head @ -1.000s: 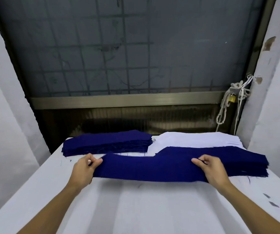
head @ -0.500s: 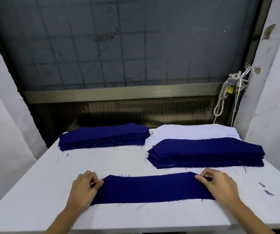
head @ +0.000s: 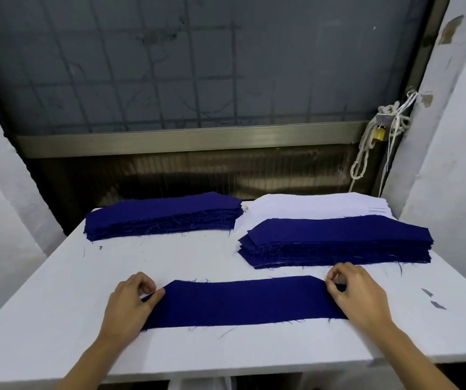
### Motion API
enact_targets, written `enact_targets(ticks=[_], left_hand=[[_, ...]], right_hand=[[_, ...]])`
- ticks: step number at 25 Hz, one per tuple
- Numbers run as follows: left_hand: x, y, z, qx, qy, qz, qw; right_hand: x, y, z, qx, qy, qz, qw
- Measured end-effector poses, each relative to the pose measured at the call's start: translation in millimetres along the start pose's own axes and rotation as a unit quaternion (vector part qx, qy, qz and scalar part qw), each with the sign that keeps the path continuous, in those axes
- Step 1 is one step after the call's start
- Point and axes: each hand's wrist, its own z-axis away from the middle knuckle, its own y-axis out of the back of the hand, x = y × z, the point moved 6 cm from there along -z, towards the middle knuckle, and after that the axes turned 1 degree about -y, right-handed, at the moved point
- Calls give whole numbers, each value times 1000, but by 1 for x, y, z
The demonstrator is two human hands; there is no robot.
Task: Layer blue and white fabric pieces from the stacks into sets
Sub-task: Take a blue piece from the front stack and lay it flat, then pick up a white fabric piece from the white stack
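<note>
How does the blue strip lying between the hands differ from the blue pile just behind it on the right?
The blue strip is one thin layer; the blue pile is many layers thick. The left hand and right hand pinch the strip's ends; nothing touches the pile. The strip lies near the front edge of the table; the pile sits farther back. Both are the same dark blue, long, with frayed threads.

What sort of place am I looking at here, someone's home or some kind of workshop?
Probably a small sewing or garment-cutting workshop. Stacks of cut fabric, the left blue stack, right blue stack and white stack, sit on a plain white worktable littered with loose threads.
</note>
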Motion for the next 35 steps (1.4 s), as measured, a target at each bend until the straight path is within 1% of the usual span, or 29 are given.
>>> enact_targets(ticks=[2, 5, 7, 10, 12, 14, 17, 19, 21, 22, 23, 25, 27, 29, 31, 33, 35], left_hand=[[2, -1, -6, -10, 16, 29, 999], [29, -5, -27, -31, -8, 39, 999], [57, -17, -48, -66, -20, 47, 997], [105, -46, -85, -128, -16, 75, 989], [135, -71, -108, -148, -25, 48, 987], [160, -97, -127, -150, -28, 4, 988], [180, -133, -147, -153, -4, -98, 983], [185, -147, -155, -143, 16, -164, 976], [189, -153, -161, -115, 18, -180, 977], [190, -155, -163, -99, 10, -156, 983], [192, -155, -165, -88, 0, -110, 990], [198, -149, -168, -75, -17, 19, 997], [205, -134, -173, -68, -31, 123, 990], [217, -118, -175, -79, -49, 192, 977], [230, -105, -177, -97, -65, 219, 969], [243, -94, -176, -123, -74, 222, 965], [258, -83, -171, -144, -114, 206, 961]], right_hand=[[-1, 3, -1, 19, 9, -11, 1000], [-9, 6, -7, 51, 35, -20, 998], [-20, 10, -16, 65, 56, -44, 995], [-38, 18, -38, 74, 74, -69, 992], [-46, 22, -51, 75, 72, -84, 991], [-49, 23, -59, 70, 68, -95, 991], [-48, 22, -62, 60, 70, -103, 990], [-45, 22, -64, 58, 73, -103, 990], [-42, 21, -65, 54, 72, -100, 991], [-40, 21, -66, 53, 71, -98, 991], [-39, 22, -67, 53, 72, -97, 991], [-37, 22, -69, 54, 77, -99, 991], [-39, 21, -71, 53, 83, -102, 990], [-46, 18, -74, 49, 89, -102, 990], [-57, 14, -80, 39, 96, -96, 990], [-67, 10, -88, 32, 103, -87, 990], [-77, 8, -97, 30, 108, -74, 991]])
